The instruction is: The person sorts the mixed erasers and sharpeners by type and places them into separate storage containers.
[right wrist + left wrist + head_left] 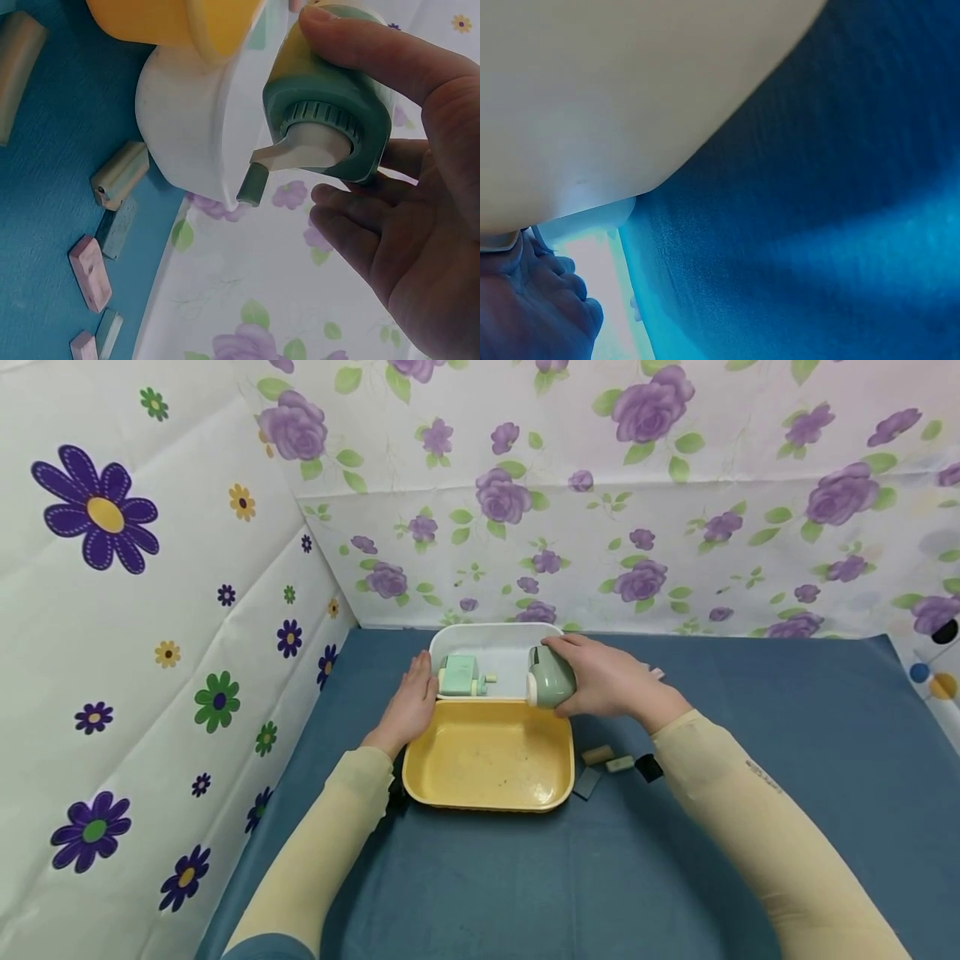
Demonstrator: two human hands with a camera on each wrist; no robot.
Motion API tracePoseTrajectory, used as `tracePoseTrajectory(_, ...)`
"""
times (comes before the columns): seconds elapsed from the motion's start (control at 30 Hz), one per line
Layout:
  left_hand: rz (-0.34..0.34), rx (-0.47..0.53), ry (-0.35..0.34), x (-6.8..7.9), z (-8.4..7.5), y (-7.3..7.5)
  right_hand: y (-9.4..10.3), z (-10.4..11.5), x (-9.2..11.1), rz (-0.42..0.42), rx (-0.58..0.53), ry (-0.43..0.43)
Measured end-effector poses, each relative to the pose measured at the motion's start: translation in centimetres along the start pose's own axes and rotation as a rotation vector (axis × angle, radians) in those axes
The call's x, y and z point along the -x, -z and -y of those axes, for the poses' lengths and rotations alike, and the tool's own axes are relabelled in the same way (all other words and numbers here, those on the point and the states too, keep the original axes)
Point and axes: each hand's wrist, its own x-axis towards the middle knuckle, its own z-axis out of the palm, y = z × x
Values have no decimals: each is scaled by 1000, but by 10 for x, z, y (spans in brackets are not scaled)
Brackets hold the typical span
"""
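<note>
1. Head view: The right hand (611, 677) grips the green sharpener (553, 678) over the right end of the white tray (512, 662). The sharpener's pale round end points left, toward a second sharpener (459, 675) lying in the left part of that tray. The left hand (408, 702), fingers straight and together, lies along the left side of the trays, holding no loose item. The yellow tray (491, 760) sits on the bench (480, 885), on the near side of the white one. The gripped sharpener is nearer the right hand; the tray's width separates it from the left.

2. Left wrist view: A pale tray wall (607, 105) fills the upper left; the hand's fingers (574, 289) show only at the lower left corner. Contact with the wall cannot be confirmed here.

3. Right wrist view: Thumb and fingers hold the sharpener from opposite sides, its crank handle (255, 184) facing this camera, opposite the pale end. Clearance above the tray cannot be determined. Small blocks (120, 176) lie beside the white tray.
</note>
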Motion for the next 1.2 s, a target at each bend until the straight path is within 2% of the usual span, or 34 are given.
tracePoseTrajectory(0.4,-9,-12,-4,-1,0,-1,-4,-2,-28,-4,-13,-18)
tracePoseTrajectory(0.83,-7,-11,14,1,1,0,-15,-2,-48,-16,-27,-38)
tracePoseTrajectory(1.2,-9,-14,8,1,0,-1,-26,0,-56,-1,-17,-46)
